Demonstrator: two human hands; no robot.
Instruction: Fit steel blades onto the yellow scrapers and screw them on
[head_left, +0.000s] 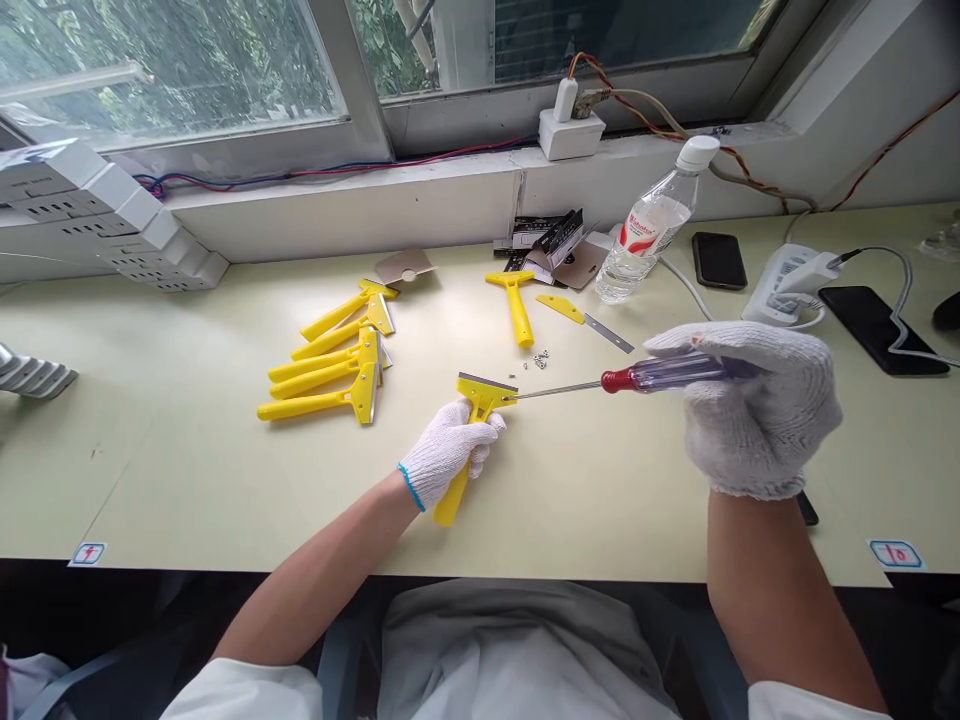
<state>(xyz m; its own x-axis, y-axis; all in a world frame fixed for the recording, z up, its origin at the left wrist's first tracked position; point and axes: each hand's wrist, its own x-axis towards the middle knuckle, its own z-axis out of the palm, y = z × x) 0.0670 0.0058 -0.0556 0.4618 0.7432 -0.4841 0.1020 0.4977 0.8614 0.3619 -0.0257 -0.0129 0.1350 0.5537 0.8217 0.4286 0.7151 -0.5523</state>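
Our white sleeves reaching across the bench, we are clamping a yellow scraper in our gloved left hand and touching its head with a red-collared screwdriver, gripped in our gloved right hand. Five bladed scrapers are lying piled at left, while a bare yellow handle, a yellow blade holder, a steel blade and small screws are lying apart.

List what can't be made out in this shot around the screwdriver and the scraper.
Head view:
Screwdriver tip: too small to tell what it meets on the yellow scraper.
Scraper's grip: middle hidden by the left hand.
Screwdriver handle's end: hidden by the right hand.
Small metal parts: too small to identify.
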